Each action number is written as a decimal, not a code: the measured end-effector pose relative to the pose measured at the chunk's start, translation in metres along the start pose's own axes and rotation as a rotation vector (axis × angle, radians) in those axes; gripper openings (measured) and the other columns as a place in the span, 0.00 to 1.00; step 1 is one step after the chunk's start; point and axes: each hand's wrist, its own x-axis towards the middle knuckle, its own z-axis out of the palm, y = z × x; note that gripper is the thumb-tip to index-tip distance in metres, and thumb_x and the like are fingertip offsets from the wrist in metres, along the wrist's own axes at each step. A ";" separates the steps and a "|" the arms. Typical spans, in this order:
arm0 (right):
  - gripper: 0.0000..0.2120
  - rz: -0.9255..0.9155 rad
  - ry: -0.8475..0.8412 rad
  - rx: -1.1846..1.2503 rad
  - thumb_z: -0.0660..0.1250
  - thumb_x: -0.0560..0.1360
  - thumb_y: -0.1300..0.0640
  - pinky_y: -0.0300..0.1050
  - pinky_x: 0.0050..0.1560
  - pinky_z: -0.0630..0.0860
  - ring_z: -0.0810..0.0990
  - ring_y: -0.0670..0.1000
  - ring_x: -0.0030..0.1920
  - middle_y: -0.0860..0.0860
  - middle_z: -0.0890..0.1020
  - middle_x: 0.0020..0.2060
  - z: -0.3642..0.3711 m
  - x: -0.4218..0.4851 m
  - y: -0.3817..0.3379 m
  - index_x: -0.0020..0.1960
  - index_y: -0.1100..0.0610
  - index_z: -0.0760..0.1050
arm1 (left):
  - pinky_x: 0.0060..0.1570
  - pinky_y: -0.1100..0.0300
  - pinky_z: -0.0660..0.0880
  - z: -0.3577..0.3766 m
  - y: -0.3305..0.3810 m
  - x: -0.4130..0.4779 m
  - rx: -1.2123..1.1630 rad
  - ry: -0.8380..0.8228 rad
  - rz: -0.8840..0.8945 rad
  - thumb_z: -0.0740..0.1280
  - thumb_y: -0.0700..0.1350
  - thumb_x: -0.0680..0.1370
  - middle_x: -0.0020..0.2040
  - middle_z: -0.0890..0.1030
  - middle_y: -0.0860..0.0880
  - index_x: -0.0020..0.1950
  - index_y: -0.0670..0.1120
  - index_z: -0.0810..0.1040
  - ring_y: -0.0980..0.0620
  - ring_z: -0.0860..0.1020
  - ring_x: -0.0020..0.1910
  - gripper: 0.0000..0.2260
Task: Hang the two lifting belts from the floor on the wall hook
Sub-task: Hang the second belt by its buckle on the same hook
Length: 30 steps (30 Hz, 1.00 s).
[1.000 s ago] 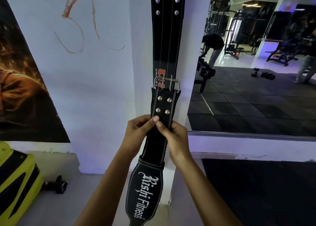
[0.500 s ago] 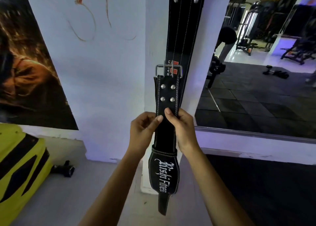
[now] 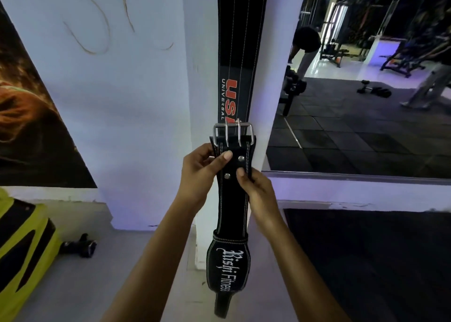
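Note:
A black lifting belt with red "USA" lettering [image 3: 240, 53] hangs flat down the white pillar; its top and the wall hook are above the frame. In front of it I hold a second black belt with white "Rishi Fitness" script [image 3: 231, 212] upright, its steel two-prong buckle [image 3: 233, 132] at the top and its tail dangling below. My left hand [image 3: 202, 172] pinches the belt's left edge just under the buckle, thumb on the front. My right hand [image 3: 258, 192] grips the right edge slightly lower.
A large wall mirror [image 3: 366, 89] to the right reflects gym machines and people. A poster [image 3: 29, 116] covers the left wall. A yellow and black object [image 3: 22, 248] and a small dark dumbbell [image 3: 78, 244] lie on the floor at the left.
Both hands slid up the held belt toward its buckle and raised it; more of its tail now hangs free. The view tilted down, so the hanging belt's top left the frame.

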 end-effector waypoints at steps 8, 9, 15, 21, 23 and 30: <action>0.09 -0.075 -0.106 -0.021 0.68 0.77 0.60 0.37 0.47 0.78 0.84 0.45 0.48 0.51 0.86 0.47 0.005 0.013 -0.014 0.57 0.58 0.79 | 0.47 0.47 0.78 0.002 0.019 -0.002 -0.004 0.116 0.106 0.71 0.37 0.75 0.47 0.80 0.28 0.52 0.36 0.81 0.42 0.81 0.43 0.07; 0.09 -0.035 -0.138 -0.041 0.70 0.75 0.61 0.37 0.48 0.78 0.85 0.43 0.48 0.48 0.86 0.46 0.007 0.004 -0.001 0.54 0.54 0.80 | 0.47 0.48 0.78 0.000 0.022 -0.001 -0.004 0.132 0.112 0.71 0.37 0.75 0.46 0.80 0.30 0.52 0.36 0.81 0.43 0.81 0.43 0.08; 0.11 0.132 -0.156 -0.127 0.76 0.70 0.60 0.43 0.50 0.81 0.86 0.50 0.50 0.54 0.87 0.49 0.012 -0.046 0.066 0.50 0.49 0.82 | 0.42 0.53 0.80 -0.009 0.025 0.000 0.014 0.140 0.091 0.70 0.36 0.75 0.46 0.80 0.35 0.53 0.33 0.80 0.47 0.82 0.40 0.09; 0.09 0.046 -0.031 0.032 0.70 0.75 0.61 0.40 0.47 0.80 0.86 0.49 0.48 0.54 0.87 0.47 0.012 -0.017 0.023 0.54 0.60 0.81 | 0.49 0.44 0.77 -0.011 0.008 -0.012 0.008 0.062 0.006 0.72 0.36 0.74 0.47 0.79 0.26 0.51 0.33 0.80 0.41 0.80 0.43 0.08; 0.11 -0.025 0.013 0.070 0.68 0.77 0.59 0.41 0.47 0.80 0.85 0.53 0.51 0.56 0.86 0.50 0.010 -0.004 0.001 0.58 0.61 0.80 | 0.49 0.42 0.77 -0.011 0.006 -0.016 -0.002 0.042 -0.010 0.72 0.36 0.74 0.49 0.78 0.24 0.52 0.33 0.80 0.40 0.80 0.44 0.09; 0.13 -0.123 0.049 0.046 0.71 0.75 0.60 0.39 0.34 0.77 0.84 0.47 0.45 0.51 0.86 0.45 0.014 0.004 -0.023 0.58 0.58 0.76 | 0.45 0.40 0.82 -0.021 0.014 -0.013 0.039 0.039 0.022 0.77 0.40 0.69 0.39 0.82 0.49 0.71 0.52 0.70 0.44 0.82 0.41 0.32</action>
